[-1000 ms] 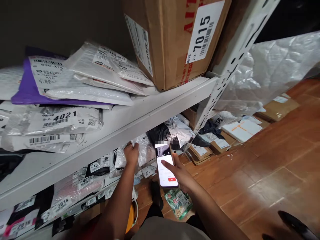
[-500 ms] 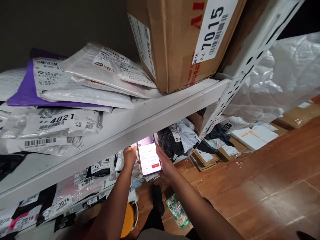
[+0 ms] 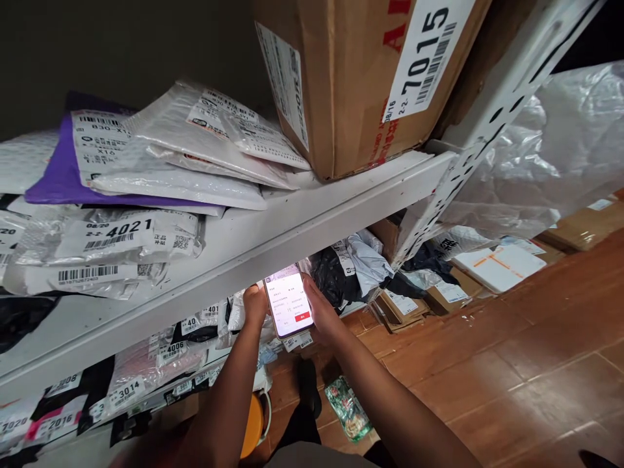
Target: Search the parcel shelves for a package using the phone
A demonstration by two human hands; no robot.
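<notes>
The phone (image 3: 288, 305) could slip from the right hand (image 3: 319, 309) and drop to the floor (image 3: 487, 364) beneath it; the likely cause would be a grip resting mainly on its right edge. Its top end comes close under the lip of the shelf (image 3: 244, 253) in this view, so a careless lift might knock it there. A bump against the black bag (image 3: 334, 276), to the right of the phone, might unsettle that too.

The phone lies between the hands, screen up and lit. The right hand's fingers are clamped on it, thumb side along its right edge, tips hidden behind. The left hand (image 3: 256, 304) is close against the phone's left edge, its fingers mostly hidden; I cannot tell whether they grip the phone, the white bag (image 3: 237, 311) to its left, or nothing.
</notes>
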